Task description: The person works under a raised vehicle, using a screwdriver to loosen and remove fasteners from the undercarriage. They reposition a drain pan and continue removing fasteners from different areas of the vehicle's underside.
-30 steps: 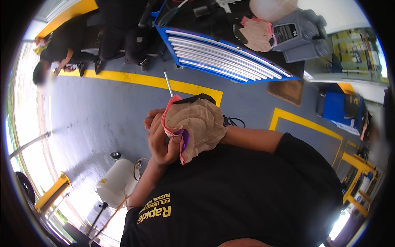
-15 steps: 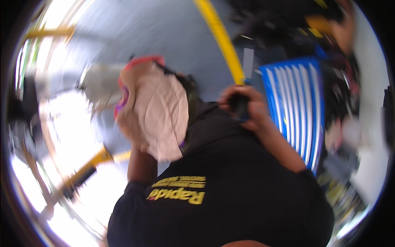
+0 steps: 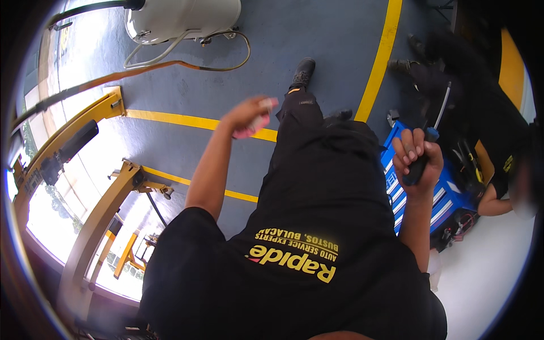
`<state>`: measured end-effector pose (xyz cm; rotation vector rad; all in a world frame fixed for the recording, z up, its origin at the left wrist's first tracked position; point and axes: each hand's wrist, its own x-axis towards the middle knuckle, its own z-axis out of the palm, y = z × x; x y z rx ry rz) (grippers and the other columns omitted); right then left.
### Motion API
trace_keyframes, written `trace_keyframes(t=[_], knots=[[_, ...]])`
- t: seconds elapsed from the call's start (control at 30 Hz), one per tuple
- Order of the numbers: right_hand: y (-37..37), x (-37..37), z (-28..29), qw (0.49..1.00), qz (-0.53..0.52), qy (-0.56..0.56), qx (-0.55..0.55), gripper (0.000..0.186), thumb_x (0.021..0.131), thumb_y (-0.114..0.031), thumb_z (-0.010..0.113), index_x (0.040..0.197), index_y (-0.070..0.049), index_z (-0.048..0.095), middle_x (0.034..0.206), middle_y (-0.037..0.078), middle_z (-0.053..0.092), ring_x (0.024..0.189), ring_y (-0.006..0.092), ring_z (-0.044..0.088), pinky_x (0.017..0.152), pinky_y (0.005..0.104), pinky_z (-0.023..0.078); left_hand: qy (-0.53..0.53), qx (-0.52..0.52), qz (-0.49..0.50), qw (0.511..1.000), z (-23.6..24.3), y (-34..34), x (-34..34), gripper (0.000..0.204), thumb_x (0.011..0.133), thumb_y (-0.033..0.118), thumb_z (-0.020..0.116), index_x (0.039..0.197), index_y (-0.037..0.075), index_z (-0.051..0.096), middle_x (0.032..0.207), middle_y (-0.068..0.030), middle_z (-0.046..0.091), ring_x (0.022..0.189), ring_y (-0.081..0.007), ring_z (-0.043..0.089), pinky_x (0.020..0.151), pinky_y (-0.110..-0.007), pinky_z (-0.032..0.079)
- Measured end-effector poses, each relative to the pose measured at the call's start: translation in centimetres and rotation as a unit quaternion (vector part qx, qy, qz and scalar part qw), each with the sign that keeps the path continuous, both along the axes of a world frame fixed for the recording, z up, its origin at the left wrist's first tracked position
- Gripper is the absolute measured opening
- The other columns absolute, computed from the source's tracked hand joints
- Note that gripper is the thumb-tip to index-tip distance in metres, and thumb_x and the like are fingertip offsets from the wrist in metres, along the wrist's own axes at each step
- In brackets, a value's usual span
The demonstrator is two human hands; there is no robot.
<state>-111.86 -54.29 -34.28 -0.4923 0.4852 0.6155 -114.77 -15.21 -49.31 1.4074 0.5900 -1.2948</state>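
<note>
My right hand (image 3: 409, 152) is wrapped round the black and blue handle of a screwdriver (image 3: 419, 169). Its long metal shaft points up and away, beyond the blue cap of the handle. On the other side, my left hand (image 3: 245, 113) is raised over the floor, closed on a pink and whitish cloth (image 3: 247, 131). Motion blurs the cloth, and part of it is hidden in the fingers.
To my right stands a blue tool cabinet (image 3: 450, 198) with silver-striped drawers. Another person (image 3: 470, 85) in dark clothes is beside it. A white tank (image 3: 184, 20) with a hose (image 3: 147, 67) lies far left, near yellow lift arms (image 3: 105, 110). Yellow lines mark the grey floor.
The view has swung, bringing the tank and lift into clear sight. The beige, red-edged cloth spread in my left hand earlier is gone from view; a smaller pink bundle shows there. The screwdriver stays in my right.
</note>
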Motion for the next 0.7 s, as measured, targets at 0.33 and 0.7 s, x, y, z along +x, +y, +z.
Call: trace_keyframes(t=[0.33,0.7], knots=[[-4.0,4.9,-0.9,0.998,0.035,0.013,-0.052,0.024,0.087,-0.022,0.054,0.072,-0.004,0.05,0.069,0.007,0.047,0.065,0.0157,0.048,0.049,0.0254,0.044,-0.31,0.074,-0.367,0.874,-9.7,-8.6,0.5,0.044,0.096,0.03,0.04,0.125,0.002,0.056,0.132,-0.0228,0.052,0.127,-0.047,0.041,0.11,-0.047,0.033],[-13.4,5.4,-6.6,0.997,0.072,-0.002,-0.033,0.026,0.081,-0.024,0.055,0.072,0.0,0.059,0.068,0.016,0.057,0.055,0.026,0.053,0.048,0.0345,0.044,-0.343,0.135,-0.228,0.901,-10.6,-14.7,-5.1,0.043,0.092,0.039,0.048,0.094,-0.001,0.064,0.084,-0.0232,0.067,0.079,-0.0381,0.067,0.07,-0.049,0.052]])
